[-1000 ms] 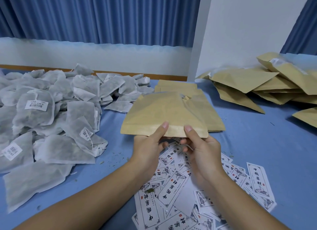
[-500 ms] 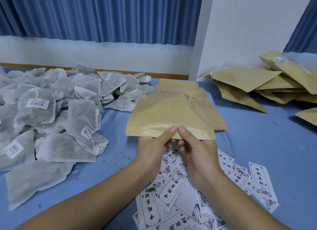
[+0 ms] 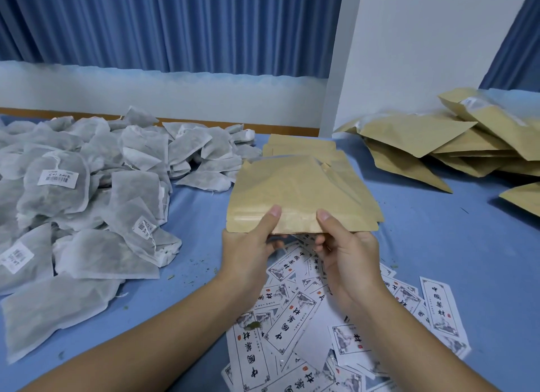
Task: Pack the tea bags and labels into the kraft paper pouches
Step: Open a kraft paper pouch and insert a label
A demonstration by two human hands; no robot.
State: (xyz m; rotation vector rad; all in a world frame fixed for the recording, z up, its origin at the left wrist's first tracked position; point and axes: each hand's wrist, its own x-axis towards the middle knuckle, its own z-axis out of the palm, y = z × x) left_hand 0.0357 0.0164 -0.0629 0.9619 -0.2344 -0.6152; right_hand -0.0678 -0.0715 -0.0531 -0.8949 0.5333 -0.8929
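A flat kraft paper pouch point(image 3: 295, 193) is held level above the blue table, its near edge toward me. My left hand point(image 3: 251, 251) pinches that edge with the thumb on top. My right hand point(image 3: 347, 251) grips the same edge a little to the right, thumb on top too. A large heap of grey mesh tea bags point(image 3: 81, 187) with small white tags fills the left side. White printed labels point(image 3: 295, 327) lie scattered under my wrists. A stack of flat pouches point(image 3: 301, 146) sits just behind the held one.
A pile of bulging kraft pouches point(image 3: 455, 146) lies at the back right against a white wall point(image 3: 423, 47). Blue curtains hang behind the table. Tea crumbs dot the blue tablecloth point(image 3: 432, 245) between the heaps.
My thumbs, which met at the middle of the pouch's near edge half a second ago, have spread apart along it. The pouch stays in the same place.
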